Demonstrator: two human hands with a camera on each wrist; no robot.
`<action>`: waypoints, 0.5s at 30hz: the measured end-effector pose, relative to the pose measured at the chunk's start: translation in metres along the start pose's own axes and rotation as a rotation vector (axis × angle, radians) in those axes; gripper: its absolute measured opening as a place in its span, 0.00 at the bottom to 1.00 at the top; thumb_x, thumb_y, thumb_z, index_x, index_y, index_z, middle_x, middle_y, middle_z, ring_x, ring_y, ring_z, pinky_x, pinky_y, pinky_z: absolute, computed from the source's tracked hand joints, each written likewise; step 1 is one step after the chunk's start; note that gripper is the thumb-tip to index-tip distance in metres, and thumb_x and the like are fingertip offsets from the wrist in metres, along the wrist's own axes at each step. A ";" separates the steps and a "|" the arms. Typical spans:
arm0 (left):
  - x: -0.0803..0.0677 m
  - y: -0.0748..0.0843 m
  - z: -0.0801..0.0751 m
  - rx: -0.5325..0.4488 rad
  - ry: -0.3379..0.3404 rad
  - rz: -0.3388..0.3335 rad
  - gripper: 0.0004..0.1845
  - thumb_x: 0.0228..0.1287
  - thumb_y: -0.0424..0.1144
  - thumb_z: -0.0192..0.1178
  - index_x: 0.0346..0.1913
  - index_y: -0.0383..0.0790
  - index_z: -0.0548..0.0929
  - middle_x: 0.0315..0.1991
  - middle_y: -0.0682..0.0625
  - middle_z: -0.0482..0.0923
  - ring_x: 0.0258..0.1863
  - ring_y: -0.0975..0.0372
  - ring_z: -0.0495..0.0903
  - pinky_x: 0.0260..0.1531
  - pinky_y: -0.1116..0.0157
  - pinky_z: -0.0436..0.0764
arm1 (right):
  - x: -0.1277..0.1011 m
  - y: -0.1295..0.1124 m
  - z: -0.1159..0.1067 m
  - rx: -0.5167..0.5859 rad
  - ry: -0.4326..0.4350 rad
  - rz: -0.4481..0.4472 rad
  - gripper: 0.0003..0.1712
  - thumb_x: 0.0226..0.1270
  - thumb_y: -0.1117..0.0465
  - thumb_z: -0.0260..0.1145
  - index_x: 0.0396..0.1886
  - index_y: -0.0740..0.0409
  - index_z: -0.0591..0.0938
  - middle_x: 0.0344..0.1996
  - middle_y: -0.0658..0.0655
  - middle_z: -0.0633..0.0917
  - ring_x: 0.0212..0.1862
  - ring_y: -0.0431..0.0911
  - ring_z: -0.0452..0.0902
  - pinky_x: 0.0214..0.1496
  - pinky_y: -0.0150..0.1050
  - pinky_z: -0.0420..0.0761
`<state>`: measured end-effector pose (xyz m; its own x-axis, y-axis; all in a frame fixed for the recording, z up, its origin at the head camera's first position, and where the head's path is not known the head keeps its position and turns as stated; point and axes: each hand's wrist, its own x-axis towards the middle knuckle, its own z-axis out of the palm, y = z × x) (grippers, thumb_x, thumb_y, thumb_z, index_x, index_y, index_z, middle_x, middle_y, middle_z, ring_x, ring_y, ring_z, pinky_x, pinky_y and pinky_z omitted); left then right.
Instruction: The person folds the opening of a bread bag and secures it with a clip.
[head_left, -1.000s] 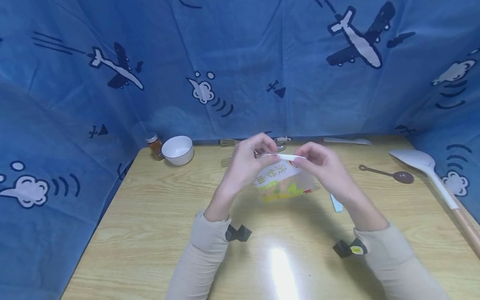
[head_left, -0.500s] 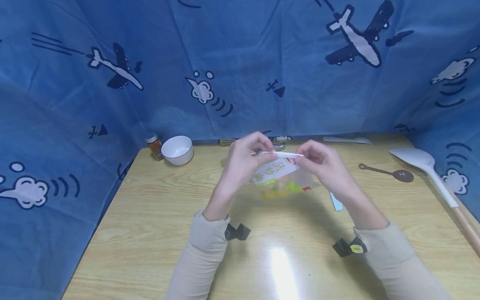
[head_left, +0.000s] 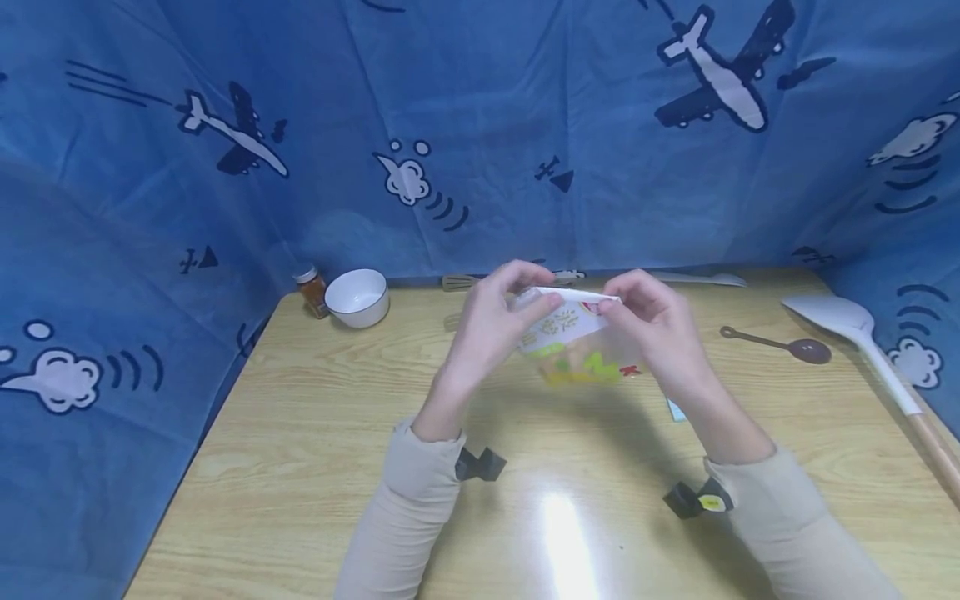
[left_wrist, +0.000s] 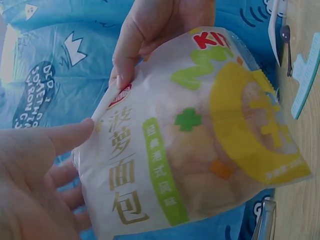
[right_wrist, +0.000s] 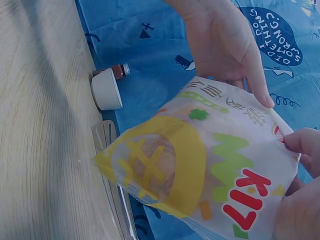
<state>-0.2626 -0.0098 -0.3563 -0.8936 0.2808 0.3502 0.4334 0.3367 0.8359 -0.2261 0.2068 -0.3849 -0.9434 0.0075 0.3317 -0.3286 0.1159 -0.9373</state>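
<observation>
A plastic bread bag (head_left: 581, 346), white at the top with yellow and green print, hangs above the table between both hands. Bread shows through its clear part in the left wrist view. My left hand (head_left: 486, 329) pinches the bag's white top edge at the left, thumb on the near side. At the right end of that edge, my right hand (head_left: 658, 333) pinches it between thumb and fingers. Some fingers of both hands are hidden behind the bag. A light-blue flat plastic piece (left_wrist: 306, 75) lies on the table, partly covered by the right hand in the head view.
A white bowl (head_left: 357, 298) and a brown jar (head_left: 312, 292) stand at the back left. A slotted turner (head_left: 459, 282) lies along the back edge. On the right are a brown spoon (head_left: 806, 351) and a large white utensil (head_left: 840, 317) with a wooden handle.
Both hands have lifted the bag slightly and shifted it a little to the right. They keep hold of its top edge; the things on the table stay in place.
</observation>
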 end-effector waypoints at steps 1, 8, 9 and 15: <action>0.000 -0.001 0.000 0.012 0.006 -0.006 0.14 0.67 0.41 0.72 0.53 0.42 0.87 0.53 0.47 0.88 0.52 0.57 0.84 0.55 0.59 0.81 | 0.000 0.000 0.000 0.000 0.010 0.003 0.06 0.75 0.61 0.70 0.45 0.58 0.83 0.35 0.43 0.87 0.39 0.38 0.82 0.38 0.30 0.81; 0.000 -0.003 0.002 -0.031 0.042 -0.038 0.10 0.70 0.40 0.70 0.48 0.39 0.88 0.48 0.42 0.86 0.50 0.54 0.81 0.53 0.59 0.80 | 0.000 0.001 0.003 0.064 0.068 0.019 0.05 0.73 0.62 0.71 0.43 0.56 0.84 0.36 0.44 0.87 0.36 0.39 0.82 0.30 0.32 0.81; 0.001 -0.003 0.002 -0.044 0.047 -0.040 0.10 0.69 0.39 0.70 0.48 0.38 0.88 0.48 0.42 0.86 0.50 0.55 0.81 0.53 0.61 0.80 | 0.000 0.001 0.003 0.080 0.070 0.020 0.04 0.73 0.63 0.71 0.43 0.56 0.84 0.36 0.45 0.87 0.36 0.39 0.82 0.30 0.32 0.82; 0.003 -0.005 0.004 -0.115 0.086 -0.043 0.09 0.67 0.36 0.72 0.46 0.36 0.89 0.45 0.41 0.87 0.46 0.58 0.81 0.48 0.66 0.79 | 0.000 0.002 0.005 0.010 0.087 0.005 0.08 0.73 0.64 0.71 0.45 0.62 0.82 0.34 0.42 0.87 0.38 0.36 0.82 0.39 0.29 0.82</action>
<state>-0.2668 -0.0067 -0.3611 -0.9198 0.1885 0.3440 0.3829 0.2404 0.8920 -0.2275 0.2019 -0.3872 -0.9378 0.0941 0.3343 -0.3244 0.1060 -0.9399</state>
